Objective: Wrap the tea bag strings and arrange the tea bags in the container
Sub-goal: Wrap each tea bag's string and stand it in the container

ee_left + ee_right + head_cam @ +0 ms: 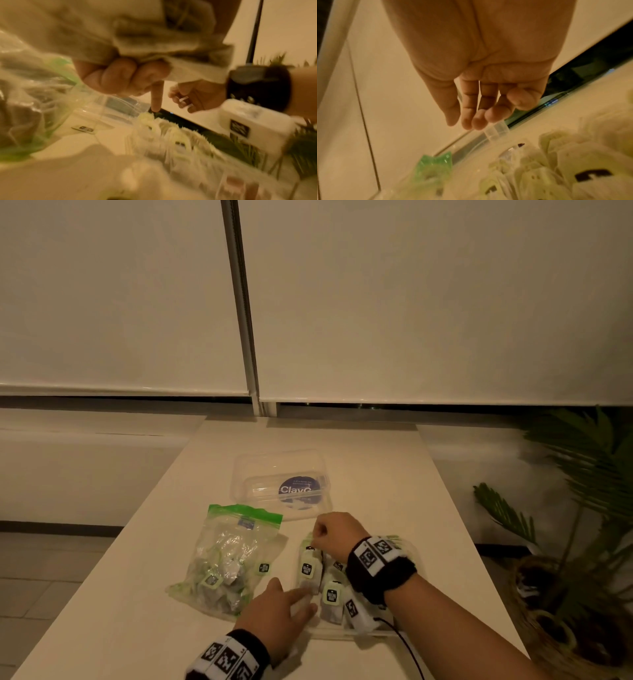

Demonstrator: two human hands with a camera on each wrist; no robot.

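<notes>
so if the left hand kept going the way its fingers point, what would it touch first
Probably the tea bag at the near left of the clear container: the left hand lies flat, fingers aimed at it, seemingly almost touching, though depth is unclear.

Bare forearms, no sleeves. Left hand and right hand each with a black wristband carrying white blocks printed with black square marker patterns. Thin black cable trailing from the right band. No rings, no gloves.
</notes>
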